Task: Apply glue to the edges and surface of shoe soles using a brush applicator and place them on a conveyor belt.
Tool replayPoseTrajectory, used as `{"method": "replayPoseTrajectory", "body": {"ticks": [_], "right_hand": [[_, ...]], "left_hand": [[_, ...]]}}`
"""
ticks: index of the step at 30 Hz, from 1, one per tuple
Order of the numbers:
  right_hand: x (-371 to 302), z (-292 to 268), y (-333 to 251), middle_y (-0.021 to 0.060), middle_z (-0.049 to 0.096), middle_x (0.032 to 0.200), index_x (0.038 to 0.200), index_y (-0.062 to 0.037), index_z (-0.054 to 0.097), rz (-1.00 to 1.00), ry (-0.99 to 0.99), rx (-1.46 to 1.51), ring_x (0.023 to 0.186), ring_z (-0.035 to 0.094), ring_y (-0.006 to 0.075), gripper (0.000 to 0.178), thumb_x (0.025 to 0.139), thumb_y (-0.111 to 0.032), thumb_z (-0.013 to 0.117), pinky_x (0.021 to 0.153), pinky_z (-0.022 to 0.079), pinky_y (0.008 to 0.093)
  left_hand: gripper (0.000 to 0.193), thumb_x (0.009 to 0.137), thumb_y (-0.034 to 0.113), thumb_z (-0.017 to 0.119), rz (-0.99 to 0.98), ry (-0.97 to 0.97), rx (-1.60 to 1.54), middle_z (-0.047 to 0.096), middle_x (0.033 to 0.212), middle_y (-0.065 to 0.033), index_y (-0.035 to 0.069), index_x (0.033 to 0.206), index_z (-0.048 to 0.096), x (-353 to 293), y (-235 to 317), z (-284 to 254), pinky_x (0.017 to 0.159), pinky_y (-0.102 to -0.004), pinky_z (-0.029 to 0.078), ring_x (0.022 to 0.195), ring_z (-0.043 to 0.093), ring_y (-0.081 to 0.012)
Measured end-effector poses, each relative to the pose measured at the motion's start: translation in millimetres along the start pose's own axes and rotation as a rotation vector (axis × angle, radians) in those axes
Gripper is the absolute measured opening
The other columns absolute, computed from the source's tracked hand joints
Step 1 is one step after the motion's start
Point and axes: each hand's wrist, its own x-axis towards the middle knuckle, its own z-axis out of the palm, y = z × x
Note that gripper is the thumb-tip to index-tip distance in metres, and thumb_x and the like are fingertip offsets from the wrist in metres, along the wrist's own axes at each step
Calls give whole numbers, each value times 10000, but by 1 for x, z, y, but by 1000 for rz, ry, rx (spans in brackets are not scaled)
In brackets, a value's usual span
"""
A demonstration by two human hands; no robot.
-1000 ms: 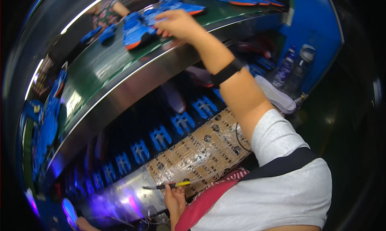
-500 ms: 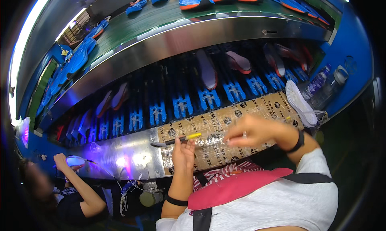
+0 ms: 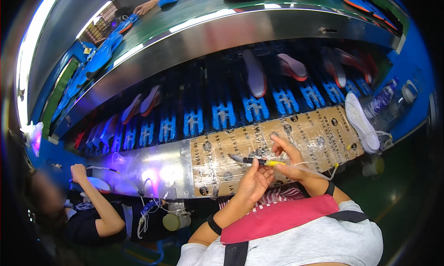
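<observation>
My left hand (image 3: 255, 182) pinches a slim brush (image 3: 261, 162) between thumb and fingers. The brush has a dark curved tip pointing left, a black handle and a yellow end. My right hand (image 3: 292, 160) is at that yellow end, index finger raised and stretched out, thumb apart from it; whether it touches the brush cannot be made out. A thin clear tube (image 3: 323, 174) runs past the right hand from near the yellow end. Both hands are over the cardboard-covered bench (image 3: 222, 171).
A white shoe sole (image 3: 363, 127) lies at the bench's right end beside a purple bottle (image 3: 381, 98) and a clear bottle. Blue racks (image 3: 224, 115) hold soles behind the bench. Blue shoe parts ride the green conveyor (image 3: 194, 16) above. At left sits a co-worker (image 3: 101, 213).
My right hand, blurred and apart before, has come in to the brush's yellow end. The brush in my left hand has shifted right. The whole view has turned slightly.
</observation>
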Motion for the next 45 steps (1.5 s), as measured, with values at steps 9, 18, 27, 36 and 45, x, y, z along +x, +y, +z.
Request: {"method": "replayPoseTrajectory", "body": {"ticks": [9, 18, 27, 36, 45], "right_hand": [[5, 18, 7, 99, 550, 705, 1041, -6, 600, -101, -39, -279, 630, 544, 192, 326, 743, -137, 623, 542, 397, 299], [2, -6, 42, 150, 621, 829, 1087, 63, 524, 198, 147, 547, 721, 617, 185, 463, 885, -352, 486, 654, 502, 274], [8, -11, 70, 46, 567, 659, 1035, 11, 558, 444, 281, 205, 534, 522, 93, 255, 831, -141, 543, 508, 434, 200], [5, -16, 52, 73, 580, 662, 1072, 16, 546, 370, 263, 288, 545, 545, 114, 288, 845, -160, 522, 529, 461, 211], [-6, -32, 40, 2, 517, 594, 857, -34, 505, 321, 287, -37, 508, 453, 47, 54, 816, -59, 530, 465, 345, 181]], "left_hand": [[403, 941, 396, 309, -42, 11, 205, 571, 997, -93, 62, 1114, 454, 0, 4, -9, 812, -310, 440, 927, 548, -183], [323, 936, 288, 399, -162, -84, 370, 557, 879, -55, 37, 1128, 467, -20, 1, -21, 756, -242, 447, 811, 542, -117], [235, 901, 230, 493, -189, 59, 636, 551, 732, -29, 55, 748, 524, -15, -8, -48, 622, -203, 415, 673, 512, -95], [241, 874, 134, 505, -39, 167, 691, 475, 581, -6, 74, 643, 475, -15, -12, -54, 492, -193, 321, 514, 399, -73], [285, 902, 240, 495, -97, 170, 664, 412, 551, 22, 95, 662, 447, -20, -5, -46, 480, -198, 309, 492, 369, -73]]}}
